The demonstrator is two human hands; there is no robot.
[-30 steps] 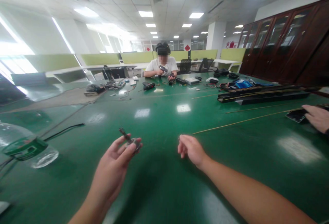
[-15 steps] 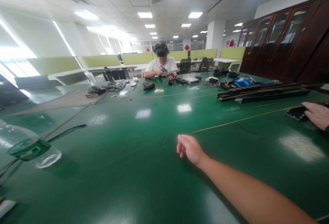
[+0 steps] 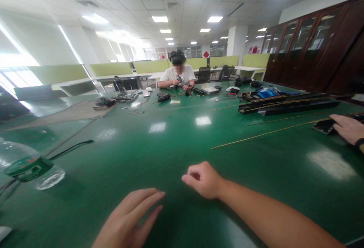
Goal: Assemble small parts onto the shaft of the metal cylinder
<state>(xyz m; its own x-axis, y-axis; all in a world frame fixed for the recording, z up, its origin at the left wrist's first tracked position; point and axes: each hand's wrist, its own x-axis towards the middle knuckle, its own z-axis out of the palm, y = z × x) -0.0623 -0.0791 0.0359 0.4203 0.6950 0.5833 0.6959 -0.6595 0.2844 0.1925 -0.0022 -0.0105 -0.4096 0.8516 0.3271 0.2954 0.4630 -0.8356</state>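
Over the near part of the green table (image 3: 119,172) are both my hands. My left hand (image 3: 132,217) has come in from the bottom edge, its fingers stretched towards the right and the thumb apart from them; it is open and nothing shows in it. Just right of it is my right hand (image 3: 204,181), loosely curled, with a hollow visible between thumb and fingers and no object seen there. Beyond the right hand lies a thin brass-coloured rod (image 3: 250,138), apart from it. To the far left a clear plastic bottle (image 3: 28,168) with a green label lies tilted.
At the right edge another person's hand (image 3: 347,126) rests on a dark metal profile (image 3: 324,126). Long black channels (image 3: 290,105) lie behind it. Across the table a person (image 3: 176,74) in a white shirt holds a tool. A black cable (image 3: 72,149) lies left.
My left hand has entered from below. My right hand has drawn nearer and slightly left, turning so its curled fingers show a hollow. The view has shifted slightly.
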